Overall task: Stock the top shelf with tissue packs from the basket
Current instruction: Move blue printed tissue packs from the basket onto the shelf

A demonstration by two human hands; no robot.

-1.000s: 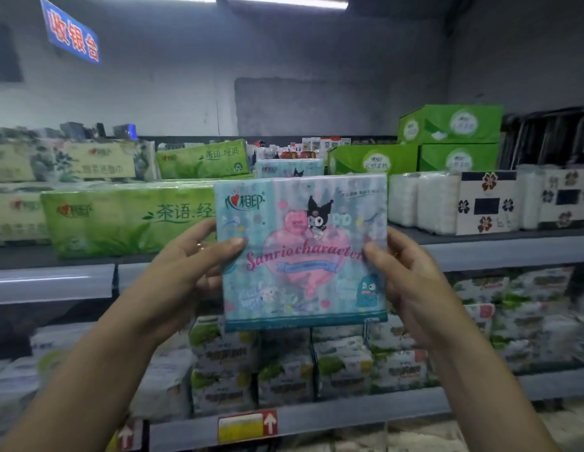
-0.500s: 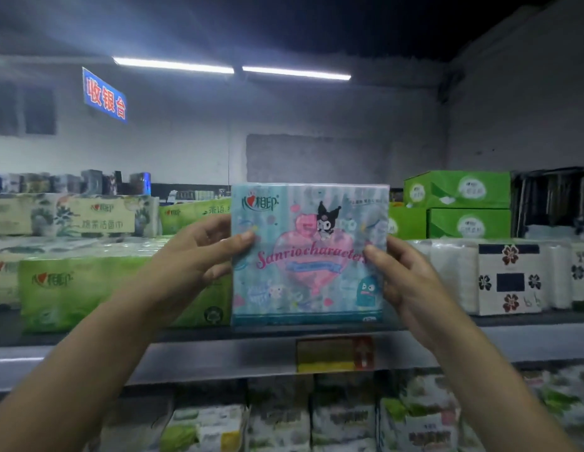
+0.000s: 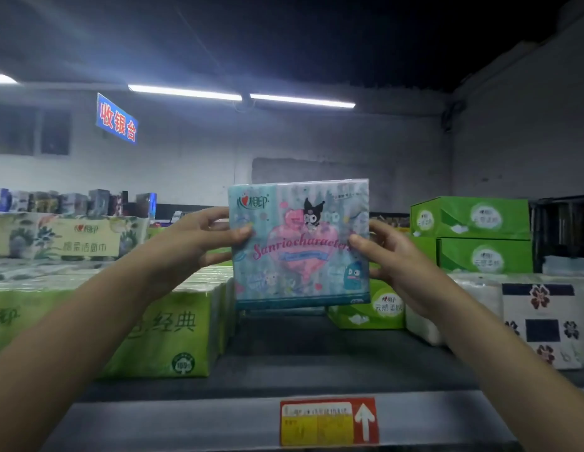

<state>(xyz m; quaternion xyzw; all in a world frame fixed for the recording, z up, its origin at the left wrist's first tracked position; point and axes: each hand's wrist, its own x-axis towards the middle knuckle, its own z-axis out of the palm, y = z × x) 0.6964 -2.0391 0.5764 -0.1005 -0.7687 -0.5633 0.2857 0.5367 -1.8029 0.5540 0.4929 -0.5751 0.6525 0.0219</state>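
Both hands are up at the shelf and share one load. The left hand [image 3: 199, 243] pinches the left edge of the tissue pack [image 3: 300, 246], thumb laid across the printed front and fingers curled behind. The right hand [image 3: 395, 259] mirrors it on the right edge, thumb on the front and the rest tucked out of sight at the back. I'd say a grip on each side like this keeps the soft, film-wrapped pack square and upright, so it doesn't sag or twist.

The pack's cartoon face is turned towards the person, which looks like the way it is meant to sit for shoppers. It is held over the bare strip of the top shelf [image 3: 300, 360], lined up with the gap between the green packs [image 3: 173, 327] on the left and a smaller green pack [image 3: 369, 311] just to its right. From here I can't tell whether its bottom edge touches the board or hangs just above it.

Farther right stand the white flower-label packs [image 3: 541, 324], with stacked green boxes [image 3: 473, 236] behind them. A red and yellow price tag [image 3: 328, 422] on the near shelf lip sits right under the gap. The basket is out of view.
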